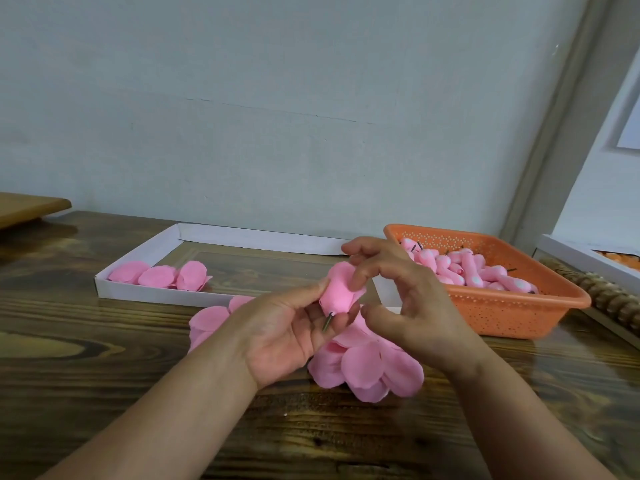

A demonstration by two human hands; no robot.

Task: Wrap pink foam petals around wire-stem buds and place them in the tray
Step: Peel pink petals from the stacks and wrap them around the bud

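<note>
Nearest, the left hand [291, 327] gripped the bud [341, 289], its fingers curled round it, stem down-left and tip up-right. The right hand's [405, 296] curled fingers pinched the petal at the tip. The white tray [152, 249] lay beyond to the left, closer to the left hand.

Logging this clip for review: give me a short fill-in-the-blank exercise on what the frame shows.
1. The unwrapped buds lie in an ____ perforated basket.
2. The left hand grips the wrapped bud near its wire ____.
3. Wrapped pieces lie in the ____ cardboard tray.
4. Loose pink petals lie on the ____ table.

Answers: orange; stem; white; wooden
</note>
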